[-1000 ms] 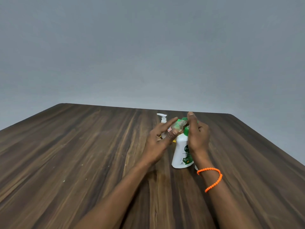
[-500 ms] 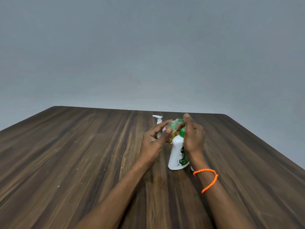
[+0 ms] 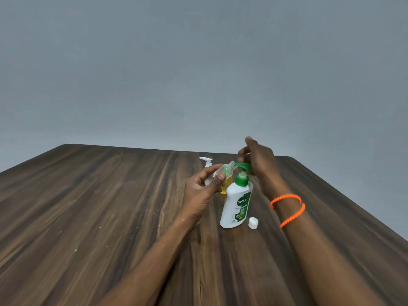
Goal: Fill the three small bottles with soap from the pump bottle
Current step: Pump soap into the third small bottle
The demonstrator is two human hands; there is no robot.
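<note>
A white pump bottle (image 3: 235, 206) with a green label and green pump head stands upright near the table's far middle. My left hand (image 3: 202, 191) holds a small clear bottle (image 3: 224, 170) tilted, its open neck at the green spout. My right hand (image 3: 257, 160) hovers over the pump head with fingers spread, holding nothing. A small white cap (image 3: 253, 223) lies on the table right of the pump bottle. Behind my left hand stand a small bottle with a white pump top (image 3: 206, 164) and a small bottle of yellow liquid (image 3: 226, 186), both partly hidden.
The dark wooden table (image 3: 110, 217) ends at a far edge just behind the bottles and a right edge running diagonally. An orange bead bracelet (image 3: 288, 208) circles my right wrist. A plain grey wall fills the background.
My right hand has lifted off the pump head and opened. The white cap has come into sight beside the pump bottle. The left hand still holds the small bottle at the spout.
</note>
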